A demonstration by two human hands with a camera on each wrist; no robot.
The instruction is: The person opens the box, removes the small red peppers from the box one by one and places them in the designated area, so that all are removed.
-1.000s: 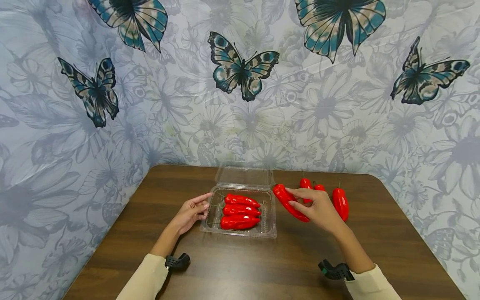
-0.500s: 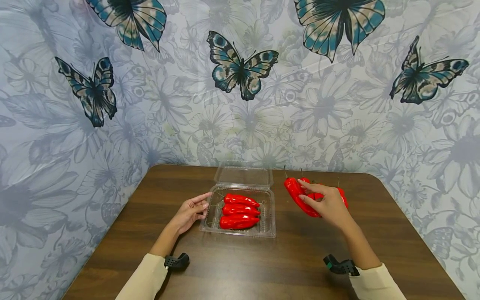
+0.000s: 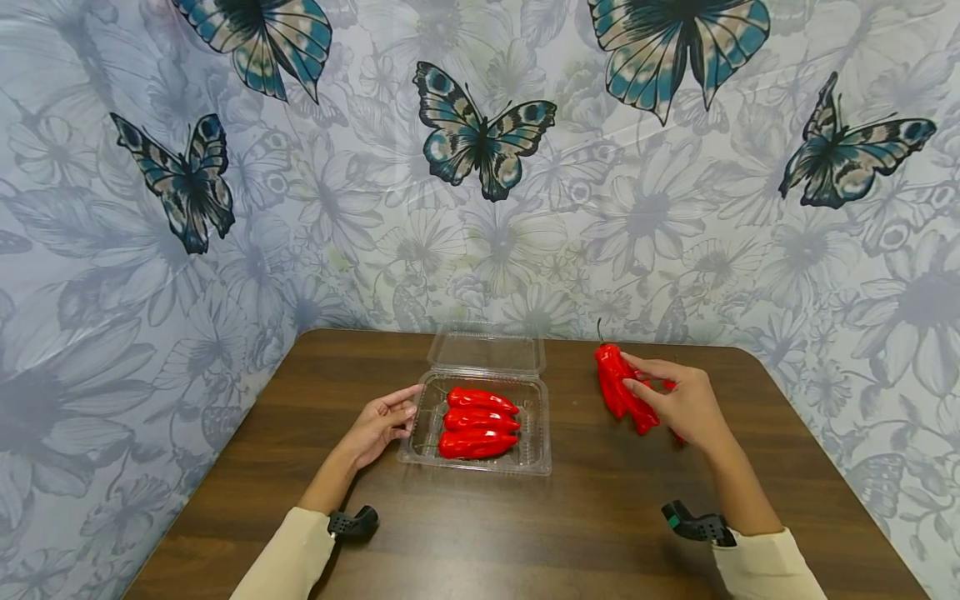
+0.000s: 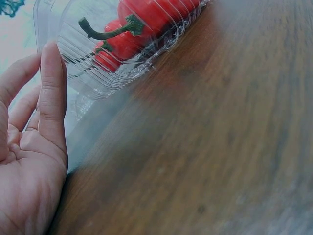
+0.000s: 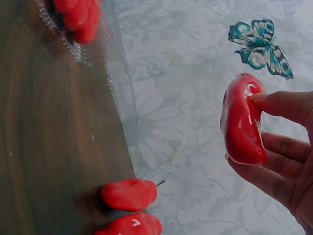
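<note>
In the head view, a clear plastic clamshell container stands open with red chili peppers lying side by side inside. My left hand touches its left side with nearly straight fingers. Well to the right of the container, my right hand pinches a red chili pepper between thumb and fingers. More red peppers lie on the table beneath and beside that hand. In the head view the hand and the held pepper partly hide them.
The container's raised lid leans back near the wall. A brown wooden table lies under everything, its far edge close to the butterfly-patterned wall covering. Black wrist cameras sit on both forearms.
My right hand has moved rightward with the pepper, from beside the container to over the loose peppers. My left hand and the container have stayed in place.
</note>
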